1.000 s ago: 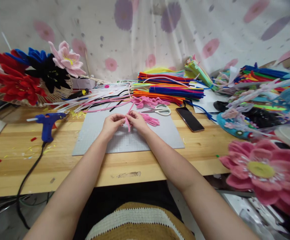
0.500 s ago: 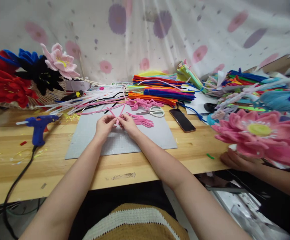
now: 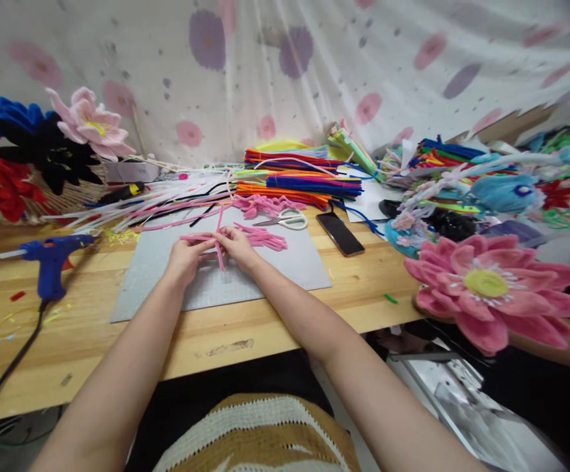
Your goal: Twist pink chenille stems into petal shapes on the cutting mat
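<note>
Left hand [image 3: 185, 257] and right hand [image 3: 236, 244], each grip clamped on a pink pipe cleaner [image 3: 219, 248], over the grey mat [image 3: 275, 275] on the worktop [image 3: 93, 334].

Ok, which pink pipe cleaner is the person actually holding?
On the wooden table lies a grey mat. Over it, the left hand and right hand pinch one pink pipe cleaner. Unlike the loose pink pieces lying behind, it is held, strands crossing between the fingers.

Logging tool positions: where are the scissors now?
Head view: the scissors lie at the far edge of the grey mat, between the pink pipe cleaners and the phone.
</note>
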`<control>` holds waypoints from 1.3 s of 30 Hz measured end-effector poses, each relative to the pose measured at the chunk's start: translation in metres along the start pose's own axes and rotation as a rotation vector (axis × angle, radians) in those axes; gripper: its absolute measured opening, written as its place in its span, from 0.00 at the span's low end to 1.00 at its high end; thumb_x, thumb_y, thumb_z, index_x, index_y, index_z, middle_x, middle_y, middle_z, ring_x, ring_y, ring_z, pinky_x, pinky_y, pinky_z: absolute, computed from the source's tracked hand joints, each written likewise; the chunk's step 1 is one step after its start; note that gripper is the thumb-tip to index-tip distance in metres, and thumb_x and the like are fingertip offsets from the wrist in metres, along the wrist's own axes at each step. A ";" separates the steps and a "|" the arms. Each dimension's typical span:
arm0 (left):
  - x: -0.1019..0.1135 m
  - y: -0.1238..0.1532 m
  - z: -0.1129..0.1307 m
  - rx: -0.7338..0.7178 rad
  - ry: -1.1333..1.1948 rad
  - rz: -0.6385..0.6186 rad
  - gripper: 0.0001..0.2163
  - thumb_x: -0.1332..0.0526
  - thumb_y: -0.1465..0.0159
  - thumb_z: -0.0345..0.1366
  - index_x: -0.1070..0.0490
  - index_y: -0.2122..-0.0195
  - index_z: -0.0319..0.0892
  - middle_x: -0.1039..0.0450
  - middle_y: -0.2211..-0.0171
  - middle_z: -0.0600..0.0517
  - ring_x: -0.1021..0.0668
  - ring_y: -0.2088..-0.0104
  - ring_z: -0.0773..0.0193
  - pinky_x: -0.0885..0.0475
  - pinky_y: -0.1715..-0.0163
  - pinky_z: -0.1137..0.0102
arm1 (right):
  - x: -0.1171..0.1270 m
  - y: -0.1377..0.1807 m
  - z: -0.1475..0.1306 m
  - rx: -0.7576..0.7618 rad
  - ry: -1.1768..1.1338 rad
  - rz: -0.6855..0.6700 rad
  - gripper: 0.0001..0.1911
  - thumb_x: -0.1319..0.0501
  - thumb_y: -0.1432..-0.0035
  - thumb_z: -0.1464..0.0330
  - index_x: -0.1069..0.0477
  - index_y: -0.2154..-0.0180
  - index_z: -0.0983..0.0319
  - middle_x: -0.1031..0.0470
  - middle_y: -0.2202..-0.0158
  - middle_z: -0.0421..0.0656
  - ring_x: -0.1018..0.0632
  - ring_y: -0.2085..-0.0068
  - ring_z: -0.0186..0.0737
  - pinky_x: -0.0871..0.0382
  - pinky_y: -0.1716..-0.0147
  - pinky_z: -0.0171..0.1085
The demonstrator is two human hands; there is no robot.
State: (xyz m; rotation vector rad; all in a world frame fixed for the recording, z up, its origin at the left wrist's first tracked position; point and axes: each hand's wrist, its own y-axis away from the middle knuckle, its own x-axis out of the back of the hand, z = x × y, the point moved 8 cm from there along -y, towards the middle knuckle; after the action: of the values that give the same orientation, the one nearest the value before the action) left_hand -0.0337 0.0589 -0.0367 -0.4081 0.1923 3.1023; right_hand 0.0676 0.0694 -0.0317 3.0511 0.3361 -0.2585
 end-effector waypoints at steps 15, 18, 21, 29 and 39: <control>0.011 0.000 -0.005 0.045 -0.127 0.062 0.17 0.31 0.58 0.39 0.26 0.69 0.36 0.25 0.73 0.48 0.24 0.75 0.67 0.28 0.76 0.73 | 0.001 -0.011 0.013 0.121 0.202 0.008 0.09 0.47 0.45 0.62 0.41 0.72 0.60 0.38 0.78 0.34 0.37 0.79 0.28 0.44 0.80 0.29; 0.005 0.002 -0.006 0.015 -0.167 0.082 0.17 0.33 0.57 0.45 0.26 0.72 0.36 0.27 0.77 0.50 0.26 0.78 0.68 0.29 0.77 0.72 | 0.005 -0.010 0.004 0.216 0.324 0.046 0.08 0.50 0.43 0.63 0.39 0.70 0.61 0.35 0.75 0.35 0.34 0.75 0.29 0.40 0.74 0.30; 0.006 0.006 0.002 -0.086 -0.264 0.188 0.17 0.32 0.58 0.45 0.25 0.73 0.36 0.30 0.80 0.53 0.29 0.80 0.70 0.32 0.80 0.75 | 0.009 -0.003 -0.008 0.308 0.465 0.109 0.08 0.48 0.44 0.65 0.36 0.70 0.61 0.33 0.72 0.37 0.31 0.69 0.30 0.38 0.66 0.31; 0.012 0.006 0.004 -0.145 -0.306 0.258 0.16 0.34 0.58 0.44 0.26 0.75 0.35 0.29 0.78 0.52 0.29 0.79 0.68 0.32 0.79 0.73 | 0.010 0.001 -0.008 0.278 0.505 0.117 0.09 0.47 0.44 0.64 0.33 0.68 0.62 0.31 0.76 0.37 0.30 0.73 0.31 0.38 0.69 0.31; 0.013 0.006 0.021 -0.415 -0.604 0.276 0.12 0.39 0.50 0.43 0.28 0.76 0.38 0.30 0.77 0.52 0.29 0.75 0.68 0.34 0.75 0.75 | 0.020 0.001 -0.008 0.209 0.409 0.139 0.17 0.45 0.47 0.57 0.35 0.78 0.63 0.35 0.84 0.35 0.35 0.81 0.27 0.42 0.77 0.29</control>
State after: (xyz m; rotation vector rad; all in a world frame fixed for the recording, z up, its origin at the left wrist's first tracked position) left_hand -0.0515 0.0557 -0.0191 0.6167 -0.4374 3.3341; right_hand 0.0887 0.0732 -0.0276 3.2979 0.1181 0.3658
